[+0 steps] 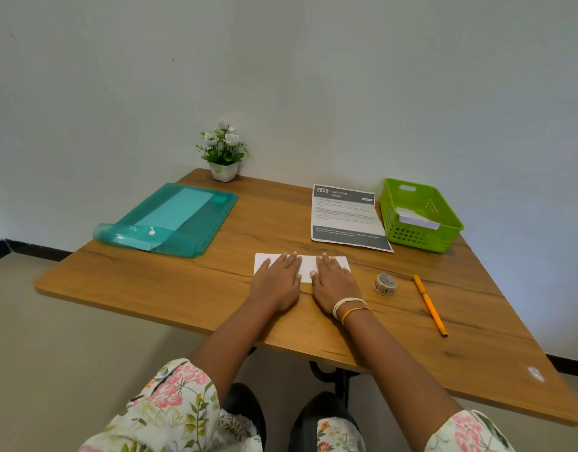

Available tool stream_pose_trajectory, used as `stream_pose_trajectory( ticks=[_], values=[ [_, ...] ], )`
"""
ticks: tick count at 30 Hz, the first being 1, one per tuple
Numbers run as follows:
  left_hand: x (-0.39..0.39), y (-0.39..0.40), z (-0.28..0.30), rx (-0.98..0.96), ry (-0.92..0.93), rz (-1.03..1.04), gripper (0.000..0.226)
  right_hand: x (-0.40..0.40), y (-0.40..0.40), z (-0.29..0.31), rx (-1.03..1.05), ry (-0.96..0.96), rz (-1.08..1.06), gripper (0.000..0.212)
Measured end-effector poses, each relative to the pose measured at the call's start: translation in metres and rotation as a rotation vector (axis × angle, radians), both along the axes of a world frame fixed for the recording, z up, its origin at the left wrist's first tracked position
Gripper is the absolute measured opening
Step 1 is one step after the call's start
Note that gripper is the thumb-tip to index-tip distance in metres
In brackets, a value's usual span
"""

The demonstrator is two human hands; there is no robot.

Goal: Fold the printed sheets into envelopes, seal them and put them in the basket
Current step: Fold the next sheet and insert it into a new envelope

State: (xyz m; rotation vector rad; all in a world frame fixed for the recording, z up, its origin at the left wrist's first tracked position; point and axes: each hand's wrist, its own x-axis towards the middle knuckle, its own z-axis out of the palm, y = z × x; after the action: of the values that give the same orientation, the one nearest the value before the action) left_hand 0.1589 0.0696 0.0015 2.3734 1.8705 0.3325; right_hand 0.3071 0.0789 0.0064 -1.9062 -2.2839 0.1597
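We see the folded sheet (305, 265) at centre frame, pinned flat under the left hand (276, 282) and right hand (335, 282), fingers straight and laid close together, likely to press the crease. Tape roll (385, 284) waits right; basket (421, 236) upper right. Wooden table (150, 282), pale wall.

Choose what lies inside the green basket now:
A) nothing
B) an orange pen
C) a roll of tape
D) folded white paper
D: folded white paper lies inside the green basket, while the tape roll and orange pen rest on the table.
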Motion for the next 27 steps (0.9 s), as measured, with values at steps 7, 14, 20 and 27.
stream_pose_trajectory(
  ticks=[7,14,20,27],
  values=[
    [-0.020,0.000,0.001,-0.027,0.013,0.099,0.054,0.019,-0.001,-0.001,-0.019,0.003,-0.100,0.055],
    [-0.023,0.000,0.002,-0.034,0.022,0.086,0.055,-0.001,-0.008,0.002,0.078,0.020,-0.100,0.051],
    [-0.031,-0.004,0.003,-0.011,-0.019,0.089,0.058,-0.023,-0.010,-0.002,0.013,0.032,-0.001,0.051],
    [-0.088,-0.013,0.007,0.030,-0.110,0.102,0.055,-0.020,0.003,0.001,0.021,0.057,-0.147,0.053]
  ],
)
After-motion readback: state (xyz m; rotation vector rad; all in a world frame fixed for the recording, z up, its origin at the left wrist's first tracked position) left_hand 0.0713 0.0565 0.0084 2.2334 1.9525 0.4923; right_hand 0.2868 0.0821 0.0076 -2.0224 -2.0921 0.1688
